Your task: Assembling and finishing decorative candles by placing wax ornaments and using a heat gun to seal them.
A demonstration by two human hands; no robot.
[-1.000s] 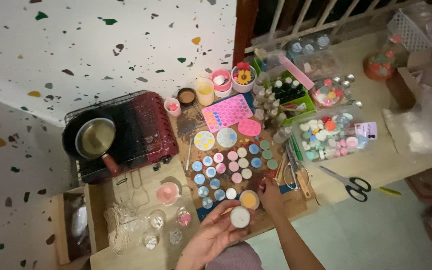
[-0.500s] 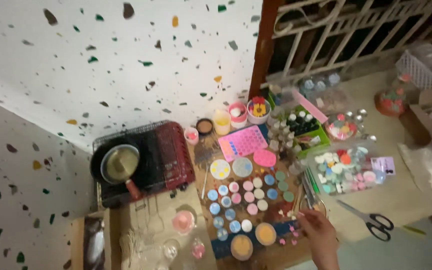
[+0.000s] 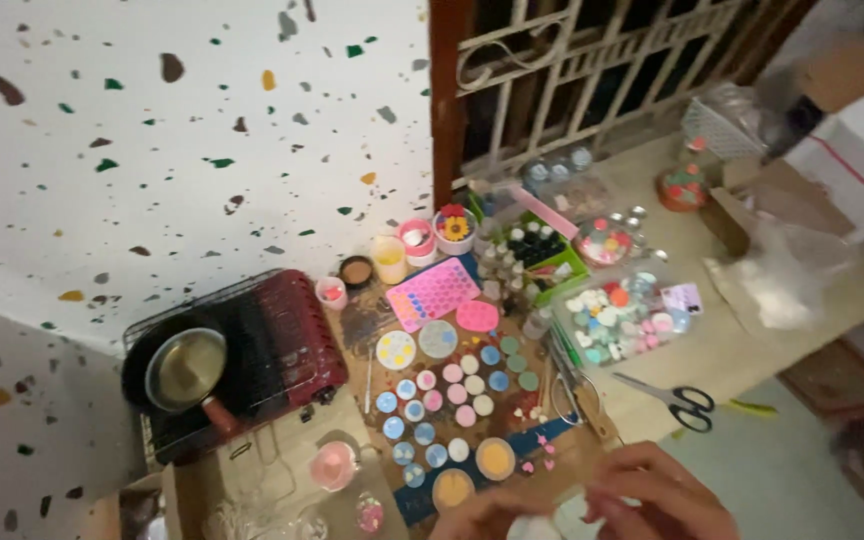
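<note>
meeting at bottom edge of view: left hand (image 3: 487, 515) and right hand (image 3: 657, 495), fingers curled around small pale round thing (image 3: 534, 527), mostly hidden and cut off by frame; grip on it cannot be told. hands just below two orange-filled round tins (image 3: 495, 458) on worktop (image 3: 732, 350). rows of small blue, pink, white discs (image 3: 442, 395) above tins. black-handled scissors (image 3: 674, 397) to right. red stove (image 3: 282, 345) with pan (image 3: 185, 369) well left.
</note>
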